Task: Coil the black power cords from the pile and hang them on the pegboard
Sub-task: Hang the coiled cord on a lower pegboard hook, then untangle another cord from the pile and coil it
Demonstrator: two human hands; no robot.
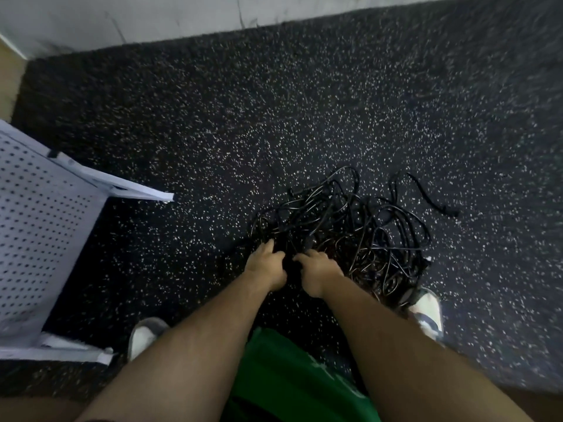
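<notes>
The black power cords lie in one loose tangle on the speckled floor, just ahead of my feet. The tangle's near right edge reaches the toe of my right shoe. The white pegboard stands well apart to my left, and I can make out no coils on the part I can see.

My left grip and right grip sit close together at the near left edge of the heap. The fingers of both are curled down into the strands and clenched on cord. In this dim, blurred view I cannot tell which cord, or whether both have the same one.

I expect these cords to be light and limp, with some springy memory in the jacket, so their loops will tend to snag on neighbouring loops. A smooth jacket would slide through a loose hold. Pulling from the middle of a strand would probably drag half the pile along.

The better hold, I judge, is a plug end. One lies free at the far right, clear of the tangle. From there I could pinch behind the moulded plug with one grip and let the other feed the cord out hand over hand. The plugs are the only stiff, heavy parts, and they are likely to swing once lifted.
</notes>
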